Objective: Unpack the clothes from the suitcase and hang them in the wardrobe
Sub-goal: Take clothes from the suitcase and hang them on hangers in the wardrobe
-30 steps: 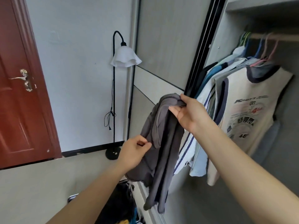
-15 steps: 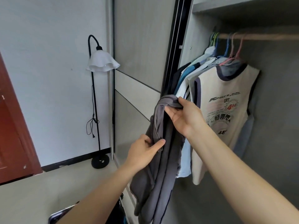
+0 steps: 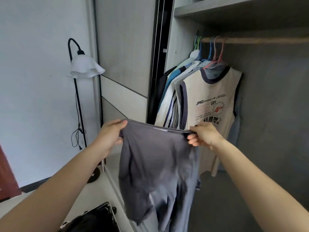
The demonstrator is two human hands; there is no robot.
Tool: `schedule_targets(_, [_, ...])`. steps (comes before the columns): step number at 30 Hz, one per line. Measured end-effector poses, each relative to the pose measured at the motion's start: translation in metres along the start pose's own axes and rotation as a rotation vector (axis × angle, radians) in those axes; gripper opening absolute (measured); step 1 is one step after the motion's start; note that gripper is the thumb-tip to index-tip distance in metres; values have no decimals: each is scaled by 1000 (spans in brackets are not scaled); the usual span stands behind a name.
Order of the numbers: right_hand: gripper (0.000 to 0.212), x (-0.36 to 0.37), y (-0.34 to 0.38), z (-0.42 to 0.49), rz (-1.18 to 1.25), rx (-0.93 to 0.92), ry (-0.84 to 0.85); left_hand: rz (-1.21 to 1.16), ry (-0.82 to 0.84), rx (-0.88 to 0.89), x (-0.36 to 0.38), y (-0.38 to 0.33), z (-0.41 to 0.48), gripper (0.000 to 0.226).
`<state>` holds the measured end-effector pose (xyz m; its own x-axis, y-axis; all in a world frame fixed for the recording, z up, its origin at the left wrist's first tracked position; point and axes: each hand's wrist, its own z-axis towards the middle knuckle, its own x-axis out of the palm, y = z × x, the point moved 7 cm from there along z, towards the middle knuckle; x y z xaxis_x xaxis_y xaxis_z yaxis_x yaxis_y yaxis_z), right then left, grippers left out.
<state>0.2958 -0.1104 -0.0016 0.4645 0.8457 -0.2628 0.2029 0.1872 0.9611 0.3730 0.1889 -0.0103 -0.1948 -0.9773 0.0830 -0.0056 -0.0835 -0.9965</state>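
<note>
left hand (image 3: 111, 133) is gripping one end of the grey garment's (image 3: 155, 161) top edge | right hand (image 3: 203, 134) is pinching the other end, holding it taut | garment is hanging between them before the open wardrobe (image 3: 275, 97), lower part blurred, possibly a T-shirt | suitcase (image 3: 95, 220) is sitting on the floor below the left forearm

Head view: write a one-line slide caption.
Left hand and right hand grip a grey garment spread out before shirts hanging in the wardrobe.
</note>
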Motion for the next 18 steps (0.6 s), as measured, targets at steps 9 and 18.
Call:
schedule_targets(9, [25,-42,7,4,-129,-213,-219,219,10,-40,22,-22,8,19])
schedule_targets(18, [39,-12,13,-10,86,-262,22,376,160,-8,22,-23,3,26])
